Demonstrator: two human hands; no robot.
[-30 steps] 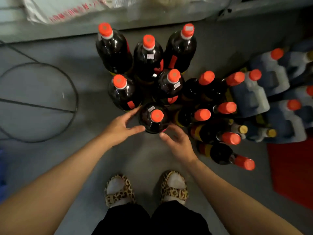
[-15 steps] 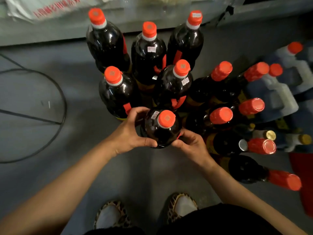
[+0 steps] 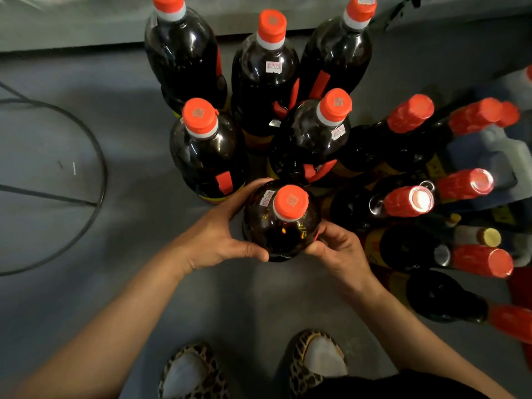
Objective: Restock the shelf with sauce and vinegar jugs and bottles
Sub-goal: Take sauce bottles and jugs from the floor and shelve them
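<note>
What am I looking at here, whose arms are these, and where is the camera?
There is no machine: a person wears a camera on the head, so it looks down past their own arms to the floor and their slippers. Dark bottles with orange caps stand clustered on the floor; further right are slimmer bottles and pale jugs. A black cable loops on the left. The left hand and right hand curl their fingers round the nearest bottle from both sides, probably to lift it.
</note>
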